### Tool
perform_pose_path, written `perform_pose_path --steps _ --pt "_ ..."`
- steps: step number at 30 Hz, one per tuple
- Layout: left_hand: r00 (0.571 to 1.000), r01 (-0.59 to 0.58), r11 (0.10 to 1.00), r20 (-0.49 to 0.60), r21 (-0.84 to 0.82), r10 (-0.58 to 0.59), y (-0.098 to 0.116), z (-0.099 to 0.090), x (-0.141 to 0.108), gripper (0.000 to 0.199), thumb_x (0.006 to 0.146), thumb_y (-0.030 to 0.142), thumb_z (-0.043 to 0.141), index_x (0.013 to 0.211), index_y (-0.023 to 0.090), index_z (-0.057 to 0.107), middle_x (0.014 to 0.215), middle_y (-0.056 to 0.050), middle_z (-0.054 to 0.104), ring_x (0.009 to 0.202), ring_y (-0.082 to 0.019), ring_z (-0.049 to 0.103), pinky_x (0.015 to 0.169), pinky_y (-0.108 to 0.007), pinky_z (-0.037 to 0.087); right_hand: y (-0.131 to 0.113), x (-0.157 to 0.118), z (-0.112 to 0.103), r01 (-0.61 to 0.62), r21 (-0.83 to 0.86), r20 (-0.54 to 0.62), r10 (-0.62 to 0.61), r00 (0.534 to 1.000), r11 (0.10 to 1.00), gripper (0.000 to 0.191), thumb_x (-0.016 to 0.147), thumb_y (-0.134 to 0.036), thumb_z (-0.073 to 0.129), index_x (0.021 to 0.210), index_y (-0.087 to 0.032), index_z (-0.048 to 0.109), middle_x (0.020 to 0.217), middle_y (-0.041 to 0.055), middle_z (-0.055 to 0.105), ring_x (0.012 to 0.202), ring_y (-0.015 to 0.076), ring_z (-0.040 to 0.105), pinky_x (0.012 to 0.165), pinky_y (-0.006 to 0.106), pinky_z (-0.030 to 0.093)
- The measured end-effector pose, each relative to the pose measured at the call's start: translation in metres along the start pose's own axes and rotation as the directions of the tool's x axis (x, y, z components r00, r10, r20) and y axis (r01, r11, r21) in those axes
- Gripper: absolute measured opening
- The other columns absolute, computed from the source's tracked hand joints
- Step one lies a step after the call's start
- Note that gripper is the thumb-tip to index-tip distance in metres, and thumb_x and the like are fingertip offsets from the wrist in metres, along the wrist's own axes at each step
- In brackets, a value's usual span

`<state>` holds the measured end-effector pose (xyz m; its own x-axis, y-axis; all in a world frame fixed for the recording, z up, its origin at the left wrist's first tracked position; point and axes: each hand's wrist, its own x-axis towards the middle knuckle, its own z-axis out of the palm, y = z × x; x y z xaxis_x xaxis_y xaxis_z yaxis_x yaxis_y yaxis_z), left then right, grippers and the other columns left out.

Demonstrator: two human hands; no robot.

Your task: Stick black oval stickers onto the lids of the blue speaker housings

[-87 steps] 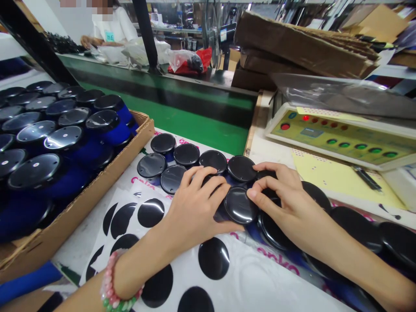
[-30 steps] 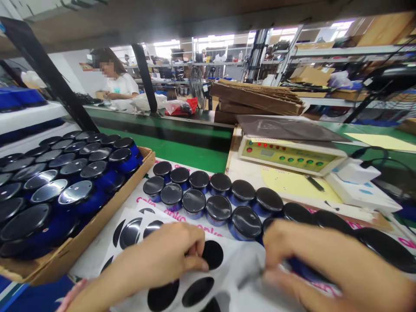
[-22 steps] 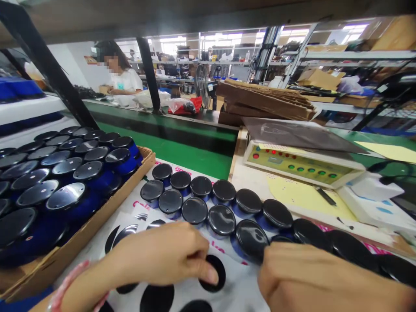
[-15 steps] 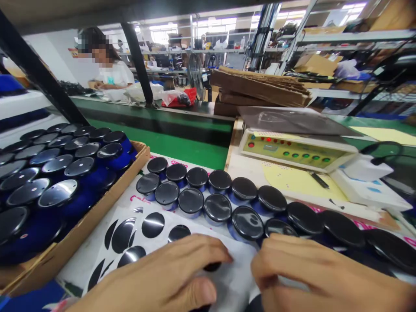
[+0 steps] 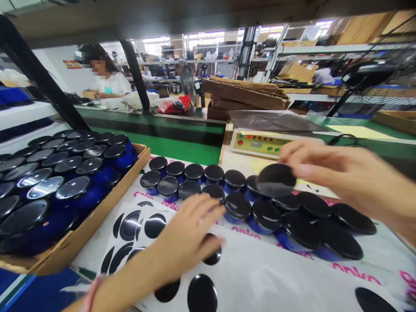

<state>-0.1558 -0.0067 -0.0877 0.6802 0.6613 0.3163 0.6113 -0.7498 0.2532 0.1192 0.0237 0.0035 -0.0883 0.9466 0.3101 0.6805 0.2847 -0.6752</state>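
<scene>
Pinched at its right edge by my right hand (image 5: 334,171), a round black sticker (image 5: 276,177) is raised above the rows of dark blue round pieces with black tops (image 5: 238,205). My left hand (image 5: 186,234) is over the white backing sheet (image 5: 256,255) with its fingers stretched out and nothing visible in them; motion blurs it slightly. More black round stickers (image 5: 202,294) are on that sheet, around and below the left hand. Part of one sticker is hidden behind its fingers.
A cardboard tray (image 5: 130,173) full of similar blue pieces stands at the left. A control box with buttons (image 5: 256,144) is behind the rows. Flattened cardboard (image 5: 243,93) lies farther back. Across the green conveyor (image 5: 169,141) sits a person (image 5: 110,82).
My right hand has risen from the sheet and moved right, carrying a black sticker. My left hand has shifted slightly and stretched its fingers. The view has turned slightly.
</scene>
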Motion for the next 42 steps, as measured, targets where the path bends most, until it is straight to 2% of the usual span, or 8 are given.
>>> perform_pose_path --steps 1,2,4,6,10,14,25,42 --pt "0.994 0.063 0.998 -0.084 -0.002 -0.063 -0.012 -0.006 0.016 0.040 0.093 0.033 0.046 0.129 0.015 0.046 0.131 -0.013 0.053 0.127 -0.027 0.040 0.108 -0.047 0.030 0.003 0.015 0.009 -0.041 0.103 0.108 0.030 0.994 0.994 0.042 0.073 -0.062 0.062 0.070 -0.020 0.065 0.098 0.0030 0.064 0.088 0.0211 0.059 0.069 0.035 0.043" --pt "0.985 0.140 0.990 -0.100 -0.012 -0.141 -0.026 -0.011 0.033 0.040 0.091 0.028 0.049 0.128 0.014 0.046 0.131 -0.013 0.051 0.129 -0.026 0.037 0.110 -0.047 0.026 0.008 0.030 0.021 -0.105 0.181 0.197 0.068 0.978 0.978 0.038 0.071 -0.058 0.066 0.071 -0.020 0.065 0.093 0.0027 0.065 0.086 0.0209 0.058 0.071 0.035 0.043" --pt "0.977 0.207 0.977 -0.050 -0.041 -0.209 -0.054 -0.016 0.065 0.052 0.085 0.026 0.057 0.132 0.011 0.041 0.133 -0.015 0.050 0.132 -0.029 0.032 0.110 -0.049 0.023 0.019 0.057 0.050 -0.203 0.257 0.267 0.133 0.954 0.945 0.035 0.070 -0.054 0.068 0.069 -0.019 0.065 0.083 0.0032 0.065 0.083 0.0209 0.057 0.075 0.035 0.041" --pt "0.978 0.206 0.975 0.044 -0.078 -0.203 -0.078 -0.017 0.088 0.072 0.079 0.030 0.066 0.139 0.012 0.031 0.129 -0.014 0.054 0.129 -0.029 0.038 0.107 -0.048 0.028 0.029 0.077 0.079 -0.243 0.292 0.288 0.158 0.945 0.925 0.037 0.069 -0.053 0.067 0.068 -0.017 0.064 0.079 0.0042 0.065 0.082 0.0212 0.057 0.077 0.035 0.041" --pt "0.969 0.189 0.972 0.184 -0.138 -0.162 -0.100 -0.012 0.104 0.097 0.066 0.032 0.078 0.144 0.017 0.022 0.119 -0.010 0.063 0.114 -0.028 0.054 0.093 -0.039 0.043 0.038 0.093 0.113 -0.304 0.360 0.359 0.170 0.918 0.882 0.043 0.066 -0.057 0.066 0.071 -0.015 0.063 0.072 0.0048 0.064 0.074 0.0191 0.059 0.070 0.032 0.043" --pt "0.965 0.217 0.960 0.190 -0.177 -0.183 -0.100 -0.005 0.101 0.097 0.068 0.035 0.077 0.144 0.017 0.019 0.123 -0.011 0.061 0.116 -0.027 0.054 0.092 -0.037 0.043 0.041 0.089 0.118 -0.320 0.379 0.374 0.173 0.911 0.868 0.041 0.070 -0.057 0.065 0.071 -0.016 0.062 0.074 0.0035 0.063 0.068 0.0161 0.056 0.066 0.030 0.041" --pt "0.961 0.237 0.939 0.200 -0.250 -0.190 -0.102 -0.002 0.103 0.098 0.066 0.029 0.079 0.144 0.023 0.021 0.123 -0.006 0.062 0.116 -0.026 0.055 0.094 -0.037 0.041 0.042 0.087 0.122 -0.222 0.295 0.314 0.125 0.941 0.929 0.041 0.073 -0.060 0.060 0.066 -0.019 0.061 0.084 0.0051 0.062 0.081 0.0212 0.056 0.078 0.034 0.039" --pt "0.964 0.227 0.943 0.191 -0.244 -0.183 -0.101 0.000 0.103 0.095 0.067 0.028 0.079 0.143 0.022 0.022 0.120 -0.006 0.063 0.114 -0.026 0.055 0.094 -0.035 0.041 0.040 0.079 0.128 0.054 0.060 0.163 -0.063 0.985 0.997 0.022 0.085 -0.032 0.050 0.066 -0.022 0.046 0.077 0.0032 0.054 0.073 0.0176 0.052 0.069 0.032 0.041"
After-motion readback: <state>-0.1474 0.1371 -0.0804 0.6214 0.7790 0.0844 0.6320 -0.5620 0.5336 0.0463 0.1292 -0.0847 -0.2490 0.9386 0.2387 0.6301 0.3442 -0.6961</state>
